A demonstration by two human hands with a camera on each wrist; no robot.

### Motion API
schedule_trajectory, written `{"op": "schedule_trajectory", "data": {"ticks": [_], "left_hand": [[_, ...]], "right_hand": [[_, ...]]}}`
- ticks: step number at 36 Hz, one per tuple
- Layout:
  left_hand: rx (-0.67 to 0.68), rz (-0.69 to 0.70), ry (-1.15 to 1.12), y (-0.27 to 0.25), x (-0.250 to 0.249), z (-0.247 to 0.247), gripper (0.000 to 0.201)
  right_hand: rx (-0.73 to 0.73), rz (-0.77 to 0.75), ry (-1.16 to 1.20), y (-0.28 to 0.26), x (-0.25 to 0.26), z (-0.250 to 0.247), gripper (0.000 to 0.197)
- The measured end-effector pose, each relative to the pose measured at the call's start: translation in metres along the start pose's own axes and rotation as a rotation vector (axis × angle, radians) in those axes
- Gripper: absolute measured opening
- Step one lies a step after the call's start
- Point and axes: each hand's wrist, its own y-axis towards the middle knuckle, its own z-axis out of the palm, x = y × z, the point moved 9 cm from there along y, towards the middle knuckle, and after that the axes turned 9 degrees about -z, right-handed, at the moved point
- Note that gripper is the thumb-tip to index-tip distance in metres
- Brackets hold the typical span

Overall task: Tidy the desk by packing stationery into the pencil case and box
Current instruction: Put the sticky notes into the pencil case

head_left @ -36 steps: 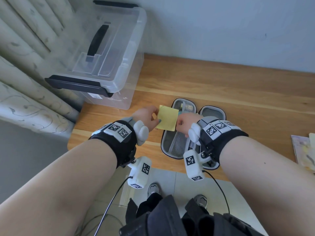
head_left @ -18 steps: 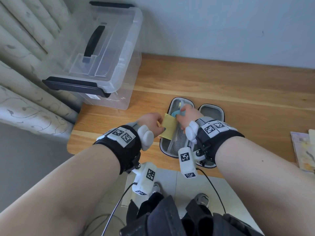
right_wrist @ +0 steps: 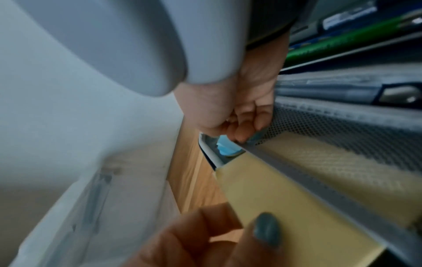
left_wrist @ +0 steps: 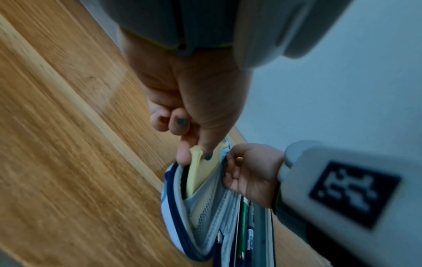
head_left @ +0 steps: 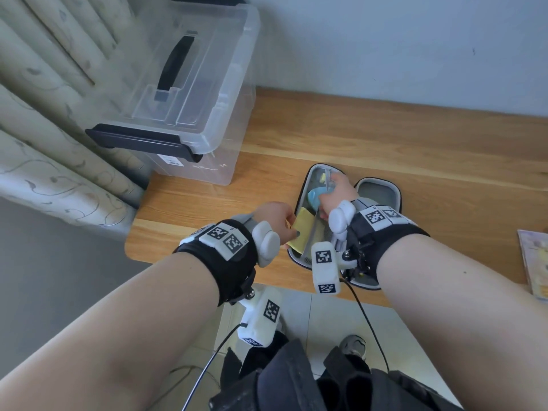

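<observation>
Left hand (head_left: 277, 222) pinching sticky notes (head_left: 302, 229) edge-first into pencil case (head_left: 382, 188) (mesh pocket), right hand (head_left: 336, 192) pinching mesh.

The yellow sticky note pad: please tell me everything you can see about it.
The yellow sticky note pad is a thin, pale yellow paper square with no writing visible. It stands partly inside the mesh pocket of the open pencil case; its inner part shows through the grey mesh, the outer part still sticks out. The left hand pinches its outer edge between thumb and fingers, bending it slightly. The right hand holds the pocket's edge open and does not visibly touch the pad.
</observation>
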Motion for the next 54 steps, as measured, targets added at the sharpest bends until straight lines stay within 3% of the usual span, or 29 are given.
{"op": "schedule_trajectory", "data": {"ticks": [7, 12, 14, 17, 24, 26, 28, 30, 32, 38, 42, 47, 51, 54], "left_hand": [[-0.052, -0.029, -0.035, 0.0, -0.032, 0.01, 0.03], [-0.014, -0.056, -0.096, 0.003, -0.048, 0.027, 0.014], [0.021, -0.065, -0.131, 0.004, -0.055, 0.034, 0.019], [0.038, -0.085, -0.152, 0.008, -0.063, 0.043, 0.02], [0.065, 0.077, 0.081, 0.01, -0.097, 0.059, 0.017], [0.07, 0.107, 0.112, 0.013, -0.098, 0.062, 0.02], [0.077, 0.124, 0.163, 0.016, -0.098, 0.067, 0.023], [0.039, 0.152, 0.254, 0.019, -0.102, 0.067, 0.032], [-0.001, 0.162, 0.322, 0.022, -0.109, 0.064, 0.039], [0.087, 0.13, 0.354, 0.034, -0.117, 0.064, 0.039], [0.069, 0.172, 0.387, 0.036, -0.115, 0.053, 0.037], [0.052, 0.066, 0.154, 0.051, -0.092, 0.038, 0.027], [0.016, -0.062, -0.131, 0.068, -0.07, 0.035, 0.045], [0.126, -0.088, -0.079, 0.075, -0.071, 0.048, 0.025]], "right_hand": [[-0.15, 0.088, 0.454, -0.017, -0.032, -0.032, 0.061], [-0.113, 0.151, 0.649, -0.029, -0.052, -0.037, 0.058], [-0.107, 0.198, 0.725, -0.032, -0.064, -0.042, 0.047], [-0.083, 0.267, 0.818, -0.038, -0.079, -0.048, 0.012], [-0.077, 0.378, 0.876, -0.041, -0.109, -0.059, 0.026], [-0.114, 0.358, 0.859, -0.039, -0.111, -0.061, 0.011], [-0.115, 0.357, 0.801, -0.039, -0.117, -0.061, 0.037], [-0.106, 0.332, 0.771, -0.035, -0.122, -0.062, 0.047], [-0.117, 0.363, 0.819, -0.033, -0.13, -0.065, 0.046], [-0.155, 0.331, 0.754, -0.027, -0.125, -0.069, 0.054], [-0.18, 0.299, 0.728, -0.023, -0.118, -0.068, 0.054], [-0.16, 0.296, 0.774, -0.01, -0.109, -0.063, 0.053], [-0.131, 0.314, 0.793, 0.0, -0.101, -0.061, 0.047], [-0.105, 0.289, 0.74, 0.008, -0.095, -0.062, 0.054]]}}
